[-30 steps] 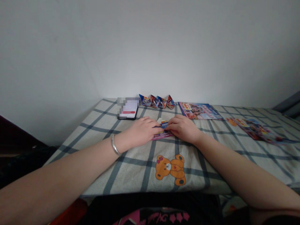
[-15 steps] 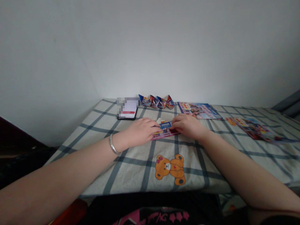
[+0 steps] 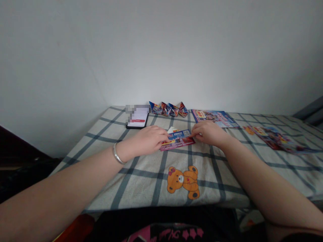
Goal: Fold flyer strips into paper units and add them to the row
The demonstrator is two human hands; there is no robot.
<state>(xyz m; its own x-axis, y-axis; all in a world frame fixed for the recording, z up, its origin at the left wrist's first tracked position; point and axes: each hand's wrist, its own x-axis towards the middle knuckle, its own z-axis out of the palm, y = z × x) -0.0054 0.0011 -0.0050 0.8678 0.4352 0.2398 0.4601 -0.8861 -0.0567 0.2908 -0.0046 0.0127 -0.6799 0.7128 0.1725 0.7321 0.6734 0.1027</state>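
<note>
A printed paper leaflet (image 3: 178, 140), partly folded, lies on the checked tablecloth in front of me. Its blue upper strip carries a QR code, its lower strip is magenta, and a pale pointed corner shows behind. My left hand (image 3: 152, 139), with a silver bangle at the wrist, has its fingers closed on the leaflet's left end. At the other end, the thumb and fingers of my right hand (image 3: 207, 133) pinch the edge of the blue strip. The fingertips of both hands are partly hidden.
Behind the leaflet stand several folded paper shapes (image 3: 169, 109) near the wall. A phone (image 3: 137, 117) lies to their left. Two flat printed leaflets, one nearer (image 3: 214, 119) and one farther right (image 3: 277, 139), rest on the tablecloth (image 3: 141, 188), which bears a teddy bear picture.
My hands have moved apart along the leaflet, the right one to the right and the left one slightly left. More of the blue strip and its QR code now shows.
</note>
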